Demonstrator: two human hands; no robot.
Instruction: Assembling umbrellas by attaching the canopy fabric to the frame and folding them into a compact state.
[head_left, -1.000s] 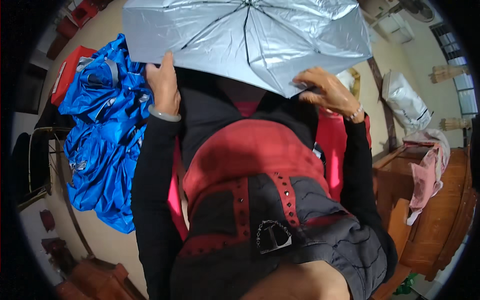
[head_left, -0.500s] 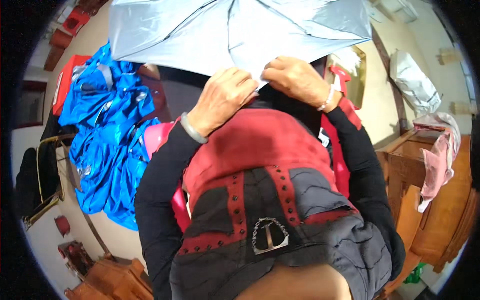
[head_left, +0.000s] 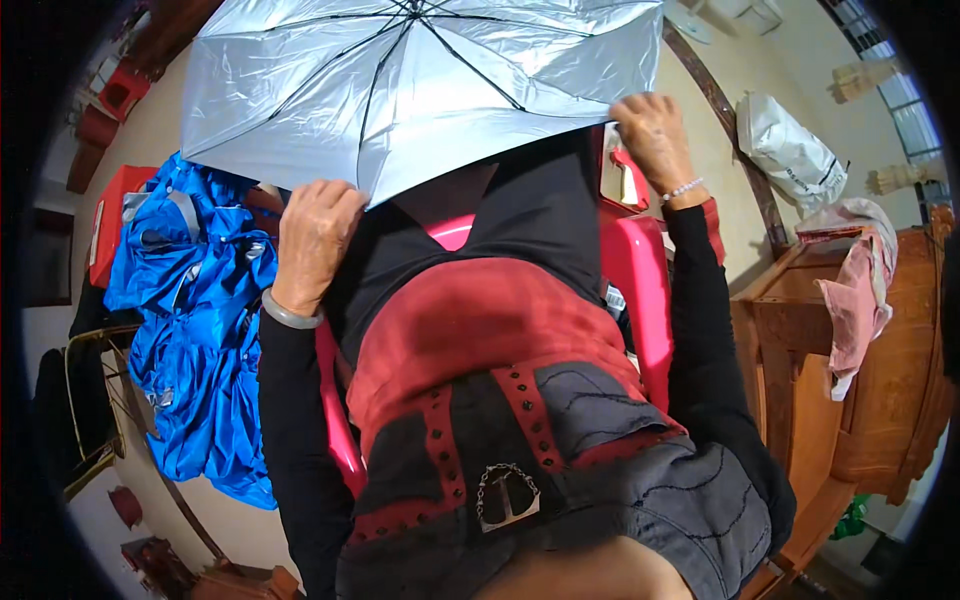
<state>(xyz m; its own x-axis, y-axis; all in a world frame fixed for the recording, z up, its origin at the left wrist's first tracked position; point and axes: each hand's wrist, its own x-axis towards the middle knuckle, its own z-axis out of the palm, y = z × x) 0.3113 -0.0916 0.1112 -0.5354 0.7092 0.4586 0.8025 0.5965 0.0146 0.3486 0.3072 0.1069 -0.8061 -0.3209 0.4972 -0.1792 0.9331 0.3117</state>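
A silver-lined umbrella (head_left: 480, 75) is spread in front of my lap, with its inner side and dark ribs showing. My left hand (head_left: 315, 245) is closed at the near edge of the canopy, beside a rib's end, with a bangle on its wrist. Further right and farther away, my right hand (head_left: 655, 145) grips the canopy's edge near another rib tip; a beaded bracelet circles that wrist. Between the two hands the edge runs stretched at a slant. The top of the umbrella is cut off by the picture's upper border.
A heap of blue shiny fabric (head_left: 200, 380) lies to my left, by a red box (head_left: 108, 235). Pink chair arms (head_left: 640, 290) flank me. At right are a white sack (head_left: 790, 150), wooden furniture (head_left: 890, 390) and a pink cloth (head_left: 862, 300) hanging on it.
My hands, close together before at one edge point, have moved apart: the left to the left and nearer, the right to the right. The canopy has shifted left and tipped, showing its hub.
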